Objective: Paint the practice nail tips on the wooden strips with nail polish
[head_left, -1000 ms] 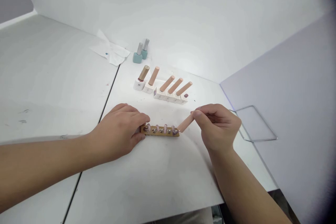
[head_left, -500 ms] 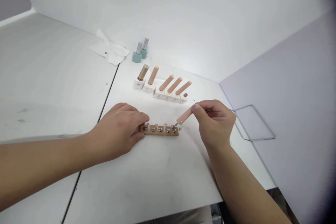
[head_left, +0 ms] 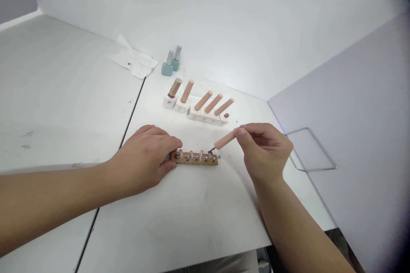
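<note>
Frame centre: our left hand [head_left: 147, 153] pinches the strip [head_left: 198, 163], our right hand [head_left: 264, 147] the brush [head_left: 226, 140], likely light, stiff, best held high.

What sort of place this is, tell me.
Likely a nail-polish workspace, perhaps a salon desk: peach-capped bottles stand on a white table, two teal bottles stand behind them, and the right hand holds a small brush at a strip bearing small pieces.

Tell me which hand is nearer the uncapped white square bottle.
Right. The right hand is close, front-right of the uncapped white square bottle; the left hand is farther, front-left of it, holding the flat brown strip.
</note>
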A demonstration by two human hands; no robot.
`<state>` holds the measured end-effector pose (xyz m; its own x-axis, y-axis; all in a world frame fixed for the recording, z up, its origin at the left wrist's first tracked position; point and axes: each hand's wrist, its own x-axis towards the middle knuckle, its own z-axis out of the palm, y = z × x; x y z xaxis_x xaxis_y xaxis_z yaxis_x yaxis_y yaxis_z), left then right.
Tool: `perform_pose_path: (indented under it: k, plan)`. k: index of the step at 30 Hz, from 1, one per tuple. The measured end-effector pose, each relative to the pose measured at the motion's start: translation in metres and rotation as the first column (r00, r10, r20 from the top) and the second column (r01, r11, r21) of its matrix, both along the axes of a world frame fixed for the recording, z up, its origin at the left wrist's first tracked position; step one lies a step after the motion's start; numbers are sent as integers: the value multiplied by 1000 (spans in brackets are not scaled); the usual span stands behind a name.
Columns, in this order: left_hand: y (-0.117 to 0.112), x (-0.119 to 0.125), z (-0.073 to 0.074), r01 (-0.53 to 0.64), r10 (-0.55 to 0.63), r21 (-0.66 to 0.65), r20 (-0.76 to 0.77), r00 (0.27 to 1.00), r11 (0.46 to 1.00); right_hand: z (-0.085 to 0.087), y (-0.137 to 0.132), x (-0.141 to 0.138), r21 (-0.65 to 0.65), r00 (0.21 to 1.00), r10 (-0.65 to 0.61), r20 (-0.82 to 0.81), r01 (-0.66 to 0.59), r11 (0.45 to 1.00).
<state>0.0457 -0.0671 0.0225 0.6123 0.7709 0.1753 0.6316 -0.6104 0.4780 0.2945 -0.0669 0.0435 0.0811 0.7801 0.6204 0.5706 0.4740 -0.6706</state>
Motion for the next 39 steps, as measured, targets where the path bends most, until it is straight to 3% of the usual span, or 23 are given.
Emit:
perform_pose_path:
  k: [5, 12, 17, 22, 31, 39]
  plan:
    - [0, 0, 1, 4, -4, -9, -11, 1000, 1000, 2, -1, 0, 86, 998, 29, 57, -34, 996]
    - [0, 0, 0, 5, -6, -14, -14, 1000, 1000, 0, -1, 6, 7, 997, 62, 37, -63, 998]
    - [0, -1, 0, -1, 1, -13, -10, 1000, 1000, 1, -1, 6, 35, 997, 63, 47, -65, 997]
    - [-1, -1, -1, 3, -4, -16, -18, 1000, 1000, 1, 1, 2, 45, 999, -20, 35, 18, 999]
    - [1, 0, -4, -7, 7, -9, -6, 1000, 1000, -3, 6, 1, -52, 982, -180, -51, 178, 983]
    - [-1, 0, -1, -2, 2, -13, -9, 1000, 1000, -1, 1, 1, 27, 1000, 10, -19, -10, 1000]
